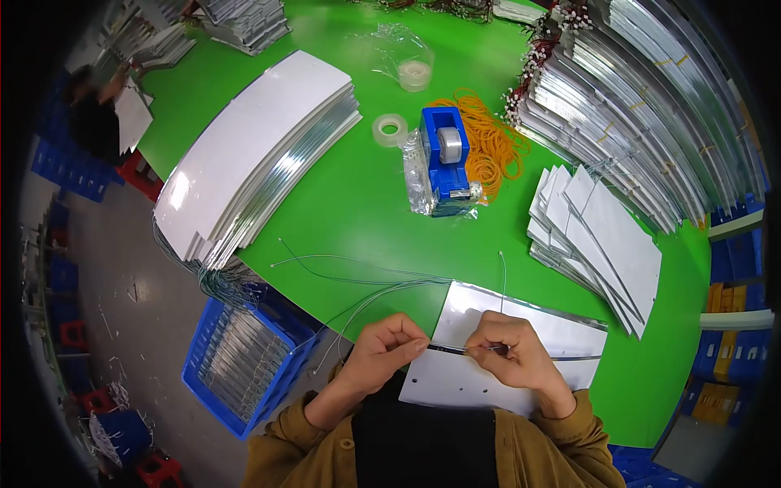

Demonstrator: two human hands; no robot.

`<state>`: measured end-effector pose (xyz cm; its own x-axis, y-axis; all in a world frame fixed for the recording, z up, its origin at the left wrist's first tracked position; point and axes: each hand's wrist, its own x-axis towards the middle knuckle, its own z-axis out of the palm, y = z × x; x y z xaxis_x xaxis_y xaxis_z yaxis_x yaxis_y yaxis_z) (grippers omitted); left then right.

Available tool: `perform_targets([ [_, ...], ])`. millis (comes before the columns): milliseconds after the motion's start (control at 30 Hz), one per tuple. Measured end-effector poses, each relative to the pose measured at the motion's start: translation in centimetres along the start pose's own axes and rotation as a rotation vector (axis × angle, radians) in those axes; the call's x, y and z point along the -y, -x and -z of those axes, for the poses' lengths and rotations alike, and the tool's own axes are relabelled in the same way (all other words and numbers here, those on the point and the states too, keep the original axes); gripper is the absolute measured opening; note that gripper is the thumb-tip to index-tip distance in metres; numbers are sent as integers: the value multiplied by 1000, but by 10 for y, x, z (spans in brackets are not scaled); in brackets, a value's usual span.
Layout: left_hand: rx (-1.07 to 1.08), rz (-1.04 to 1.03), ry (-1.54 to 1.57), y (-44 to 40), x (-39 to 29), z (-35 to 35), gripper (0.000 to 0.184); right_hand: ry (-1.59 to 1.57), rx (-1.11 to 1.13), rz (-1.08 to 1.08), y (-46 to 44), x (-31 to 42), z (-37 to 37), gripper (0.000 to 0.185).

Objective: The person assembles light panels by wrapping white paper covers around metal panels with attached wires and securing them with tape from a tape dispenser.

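Note:
Two white panels (533,315) lie at the table's front edge, with a dark gap between them and thin cables (390,286) trailing left from their end. Over that gap, a short stretch of thin cable runs between my hands. My left hand (381,356) is closed in a pinch on it, just off the panels' left edge. Above the panels, my right hand (512,351) is also closed, with fingertips pinching the cable. Its exact end is hidden by the fingers.
A blue tape dispenser (446,175), tape roll (390,130) and orange rubber bands (496,150) sit mid-table. Panel stacks stand left (260,122) and right (606,232). A blue crate (195,366) is below the left edge. Another person (93,114) is at far left.

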<state>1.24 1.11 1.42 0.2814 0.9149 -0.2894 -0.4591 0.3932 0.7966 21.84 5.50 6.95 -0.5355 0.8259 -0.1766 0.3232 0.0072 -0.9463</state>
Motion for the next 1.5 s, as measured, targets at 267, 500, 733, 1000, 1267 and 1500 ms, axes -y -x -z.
perform_targets([
  [267,54,-92,-190,0,-1,4,6,15,42,19,-2,-6,-2,8],
  [500,97,15,-321,-4,-10,-4,10,273,14,73,-3,3,7,9],
  [733,-40,13,-256,-9,-3,3,12,884,-70,317,-44,7,54,10],
  [1000,-65,58,-204,-12,-7,3,12,188,-378,142,-132,15,62,6],
  [1267,-77,72,-231,-17,-7,6,12,-148,-361,48,-149,1,51,6],
  [1500,-113,12,-210,-19,-4,4,12,120,-426,132,-110,8,33,7],
])
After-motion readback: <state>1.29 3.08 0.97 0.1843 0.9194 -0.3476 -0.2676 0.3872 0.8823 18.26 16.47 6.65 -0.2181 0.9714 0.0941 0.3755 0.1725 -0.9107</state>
